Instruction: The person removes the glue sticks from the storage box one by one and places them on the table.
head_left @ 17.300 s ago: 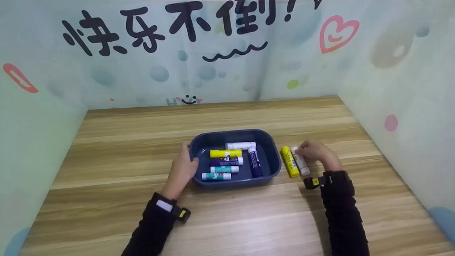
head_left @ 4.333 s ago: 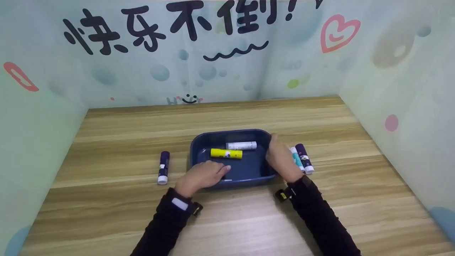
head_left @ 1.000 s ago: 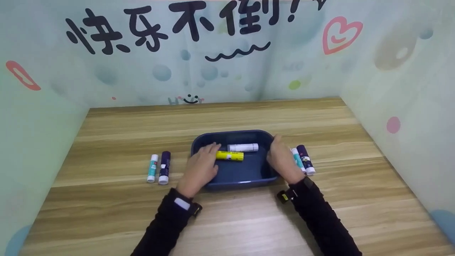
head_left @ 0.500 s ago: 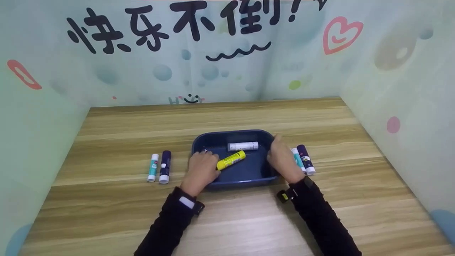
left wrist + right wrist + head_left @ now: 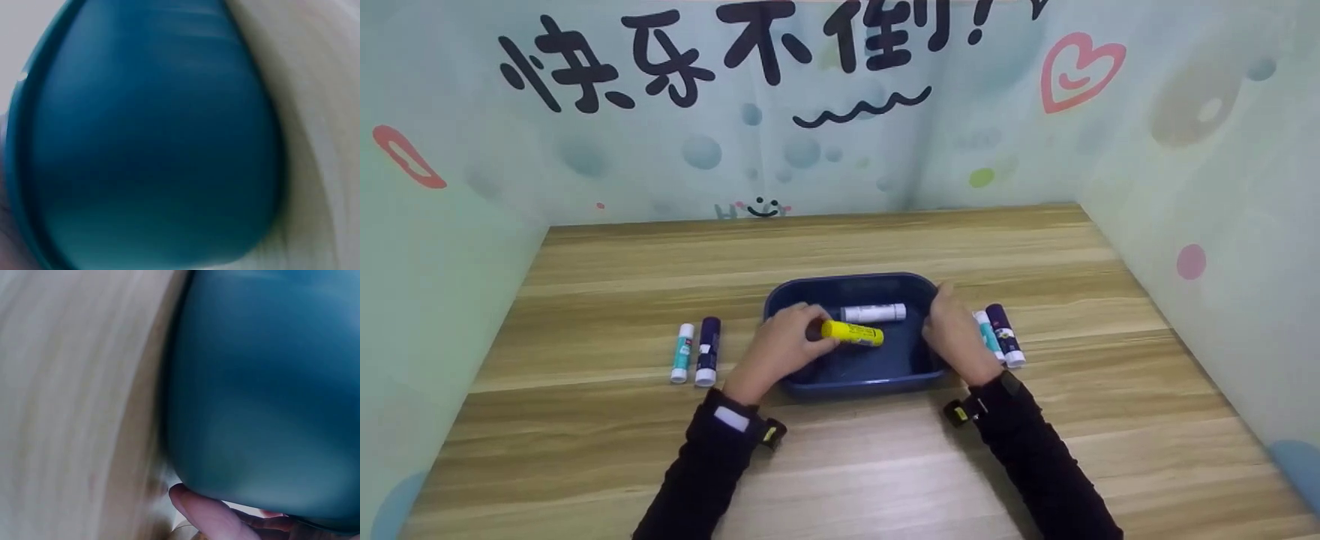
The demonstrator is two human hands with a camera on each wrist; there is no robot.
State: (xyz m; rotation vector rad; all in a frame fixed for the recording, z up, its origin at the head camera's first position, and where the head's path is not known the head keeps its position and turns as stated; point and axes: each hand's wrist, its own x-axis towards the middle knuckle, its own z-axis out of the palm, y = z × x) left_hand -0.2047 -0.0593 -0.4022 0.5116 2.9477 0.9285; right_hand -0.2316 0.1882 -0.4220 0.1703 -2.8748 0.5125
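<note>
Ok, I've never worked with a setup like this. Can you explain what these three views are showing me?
There's no robot: you're watching a person's bare hands. The wide picture comes from a head-worn camera looking forward and down. The two blurry close-ups are shot from the wrists, and the outside of a blue bin fills most of each.

In the wide view, the left hand pinches a yellow tube over the bin, while the right hand grips its right end. A white tube lies inside. On the wooden table, a teal tube and a purple tube lie left of the bin; a similar pair lies right.
</note>
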